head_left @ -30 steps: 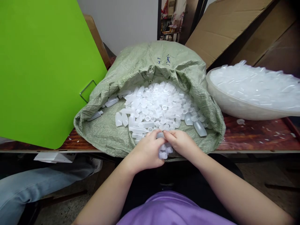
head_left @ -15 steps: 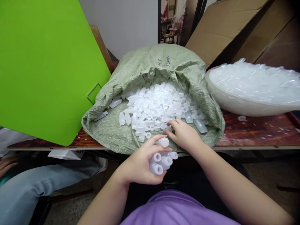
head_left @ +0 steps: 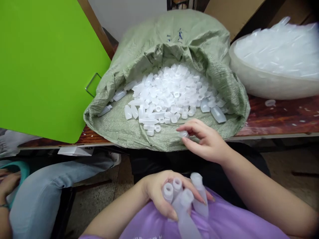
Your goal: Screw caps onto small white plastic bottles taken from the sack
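My left hand (head_left: 164,194) is closed around several translucent white plastic bottles (head_left: 185,212), held low against the purple shirt. Their open necks point up and away from me. My right hand (head_left: 203,139) pinches one more small bottle (head_left: 183,134) between thumb and fingertips, just over the front lip of the sack. Part of that bottle is hidden by the fingers. Behind it, a heap of similar bottles (head_left: 171,91) spills inside the mouth of a pale green woven sack (head_left: 149,36) lying on the table.
A large whitish bowl (head_left: 271,83) heaped with clear plastic pieces stands at the right on the red-brown table (head_left: 286,118). On the left leans a bright green board (head_left: 50,66) with a wire handle. Another person's jeans-clad leg (head_left: 45,192) is at lower left. Cardboard (head_left: 231,16) stands behind.
My left hand has drawn down and toward my body with its bottles. My right hand has come away from the heap with a bottle pinched in it. The view has tilted downward.
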The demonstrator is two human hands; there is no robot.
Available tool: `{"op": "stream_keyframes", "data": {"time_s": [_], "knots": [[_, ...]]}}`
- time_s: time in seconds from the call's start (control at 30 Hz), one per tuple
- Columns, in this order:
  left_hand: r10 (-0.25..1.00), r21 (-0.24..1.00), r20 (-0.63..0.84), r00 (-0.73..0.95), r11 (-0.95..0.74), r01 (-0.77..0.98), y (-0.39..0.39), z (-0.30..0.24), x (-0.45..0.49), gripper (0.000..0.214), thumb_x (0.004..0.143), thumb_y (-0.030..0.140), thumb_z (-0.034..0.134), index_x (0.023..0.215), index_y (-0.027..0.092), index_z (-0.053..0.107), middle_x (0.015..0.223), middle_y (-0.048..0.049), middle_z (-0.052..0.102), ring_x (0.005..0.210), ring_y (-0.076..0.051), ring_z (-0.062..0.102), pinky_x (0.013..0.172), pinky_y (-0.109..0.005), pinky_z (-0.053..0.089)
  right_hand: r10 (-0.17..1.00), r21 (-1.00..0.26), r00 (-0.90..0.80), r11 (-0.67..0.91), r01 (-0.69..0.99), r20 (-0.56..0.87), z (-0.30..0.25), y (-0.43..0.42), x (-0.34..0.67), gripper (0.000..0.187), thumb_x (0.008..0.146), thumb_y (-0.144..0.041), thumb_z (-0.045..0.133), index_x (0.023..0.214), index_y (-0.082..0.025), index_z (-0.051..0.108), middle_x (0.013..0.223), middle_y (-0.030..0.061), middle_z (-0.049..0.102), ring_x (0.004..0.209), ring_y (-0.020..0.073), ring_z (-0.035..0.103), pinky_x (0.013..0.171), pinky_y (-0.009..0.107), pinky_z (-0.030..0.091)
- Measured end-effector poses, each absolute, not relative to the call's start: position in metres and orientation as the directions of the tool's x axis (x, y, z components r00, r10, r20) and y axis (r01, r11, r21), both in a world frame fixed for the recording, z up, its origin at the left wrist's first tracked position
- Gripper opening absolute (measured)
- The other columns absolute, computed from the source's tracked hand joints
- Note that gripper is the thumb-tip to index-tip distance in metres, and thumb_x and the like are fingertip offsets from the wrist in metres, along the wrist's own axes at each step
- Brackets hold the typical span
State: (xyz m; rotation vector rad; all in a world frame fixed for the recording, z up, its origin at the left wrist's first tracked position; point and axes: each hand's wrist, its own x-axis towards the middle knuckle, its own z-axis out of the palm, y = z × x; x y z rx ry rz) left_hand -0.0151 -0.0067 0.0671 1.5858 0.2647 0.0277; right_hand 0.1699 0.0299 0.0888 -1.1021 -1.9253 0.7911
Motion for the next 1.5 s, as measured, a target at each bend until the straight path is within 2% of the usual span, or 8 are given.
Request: {"op": "stream_keyframes", "data": {"time_s": [0.23, 0.43, 0.57, 0.77, 0.93, 1.07, 1.33, 1.5], "knots": [[-0.183, 0.991, -0.024, 0.983, 0.125, 0.047, 0.002, 0.094, -0.002, 0.037, 0.057, 0.029, 0.065, 0.091, 0.016, 0.068, 0.113, -0.003, 0.063, 0.12, -0.023, 0.049, 0.099, -0.02, 0.035, 0.905, -0.921, -0.256, 0.375, 0.107, 0.339, 0.07, -0.016, 0.156, 0.02, 0.08, -0.019, 0.054, 0.099, -0.022, 0.055, 0.091, 0.0051, 0.056, 0.082, 0.0156, 0.054, 0.072, 0.03, 0.047], [-0.117, 0.999, -0.04, 0.992, -0.034, 0.037, 0.001, 0.098, -0.016, 0.044, 0.06, 0.036, 0.066, 0.1, 0.016, 0.066, 0.125, -0.0044, 0.056, 0.123, -0.024, 0.045, 0.099, -0.022, 0.035, 0.832, -0.992, -0.543, 0.118, -0.033, 0.117, 0.084, -0.016, 0.185, 0.013, 0.087, -0.022, 0.046, 0.095, -0.019, 0.056, 0.083, 0.0043, 0.059, 0.074, 0.013, 0.057, 0.066, 0.025, 0.047], [-0.109, 0.965, -0.169, 0.98, -0.219, 0.142, 0.002, 0.114, -0.011, 0.04, 0.061, 0.028, 0.064, 0.1, 0.018, 0.065, 0.114, -0.0036, 0.058, 0.103, -0.02, 0.057, 0.088, -0.022, 0.045, 0.627, -0.981, -0.775, 0.185, 0.049, 0.08, 0.106, -0.019, 0.202, 0.019, 0.087, -0.033, 0.049, 0.083, -0.02, 0.062, 0.072, 0.0024, 0.058, 0.064, 0.0121, 0.053, 0.059, 0.023, 0.042], [-0.105, 0.927, -0.235, 0.966, -0.324, 0.19, 0.004, 0.118, 0.0, 0.039, 0.061, 0.029, 0.065, 0.099, 0.019, 0.064, 0.101, -0.004, 0.058, 0.086, -0.018, 0.058, 0.076, -0.024, 0.049, 0.513, -0.941, -0.858, 0.276, 0.194, -0.027, 0.117, -0.026, 0.208, 0.02, 0.079, -0.033, 0.063, 0.096, -0.024, 0.064, 0.076, 0.0013, 0.065, 0.069, 0.014, 0.058, 0.06, 0.023, 0.042], [-0.02, 0.956, -0.192, 0.981, -0.231, 0.182, 0.004, 0.111, -0.003, 0.044, 0.058, 0.037, 0.069, 0.098, 0.019, 0.065, 0.103, -0.0044, 0.056, 0.086, -0.017, 0.058, 0.08, -0.022, 0.048, 0.724, -0.967, -0.69, 0.166, 0.191, -0.012, 0.096, -0.03, 0.231, 0.015, 0.078, -0.027, 0.063, 0.093, -0.022, 0.063, 0.072, 0.0001, 0.062, 0.061, 0.0114, 0.057, 0.054, 0.021, 0.042], [0.007, 0.984, -0.136, 0.991, -0.111, 0.136, 0.001, 0.104, -0.009, 0.05, 0.061, 0.042, 0.068, 0.105, 0.018, 0.064, 0.124, -0.0071, 0.054, 0.11, -0.023, 0.054, 0.096, -0.026, 0.04, 0.837, -0.968, -0.492, -0.165, 0.192, -0.24, 0.061, -0.032, 0.255, 0.021, 0.076, -0.039, 0.063, 0.084, -0.02, 0.064, 0.067, 0.0003, 0.06, 0.056, 0.0121, 0.053, 0.051, 0.022, 0.042], [-0.235, 0.988, 0.142, 0.961, -0.032, -0.154, 0.003, 0.086, 0.003, 0.059, 0.071, 0.042, 0.06, 0.122, 0.015, 0.053, 0.117, -0.0089, 0.062, 0.104, -0.023, 0.061, 0.094, -0.021, 0.042, 0.839, -0.826, 0.092, -0.544, 0.148, -0.536, -0.035, -0.015, 0.225, 0.029, 0.075, -0.045, 0.057, 0.085, -0.017, 0.056, 0.062, -0.0029, 0.049, 0.05, 0.0099, 0.042, 0.047, 0.023, 0.04], [-0.068, 0.992, 0.12, 0.99, 0.055, -0.116, 0.0, 0.086, 0.0, 0.047, 0.061, 0.035, 0.069, 0.104, 0.017, 0.062, 0.102, -0.0077, 0.068, 0.09, -0.021, 0.065, 0.084, -0.021, 0.047, 0.821, -0.808, 0.118, -0.571, 0.143, -0.559, -0.05, -0.006, 0.221, 0.023, 0.081, -0.038, 0.042, 0.07, -0.02, 0.052, 0.052, -0.004, 0.038, 0.048, 0.0119, 0.042, 0.045, 0.025, 0.041]]}}
